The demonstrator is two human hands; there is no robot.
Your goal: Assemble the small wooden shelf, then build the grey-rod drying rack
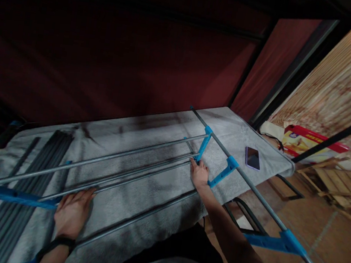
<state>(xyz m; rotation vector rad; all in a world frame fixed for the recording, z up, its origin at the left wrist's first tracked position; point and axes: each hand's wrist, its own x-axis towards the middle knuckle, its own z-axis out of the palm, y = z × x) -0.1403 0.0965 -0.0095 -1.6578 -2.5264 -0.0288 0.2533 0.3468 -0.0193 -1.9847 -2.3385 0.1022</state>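
Note:
A frame of grey metal tubes and blue plastic brackets lies across a cloth-covered table. My left hand [71, 212], with a dark band on its wrist, is closed over a thin metal tube [143, 177] near its left end. That end meets a long blue bracket [13, 195] at the left. My right hand [200, 174] has its fingers closed around the tube's right end, close to a blue bracket [204, 145]. Just right of this hand, another blue bracket [221, 175] sits on a long crosswise tube [260, 197]. The tube tip under my right fingers is hidden.
A bundle of loose grey tubes [30, 186] lies at the left on the grey cloth [159, 209]. A phone [252, 158] rests near the table's right edge. Beyond it are a red and yellow box [313, 143] and a wooden rack [346, 184]. Dark red panels [170, 70] stand behind the table.

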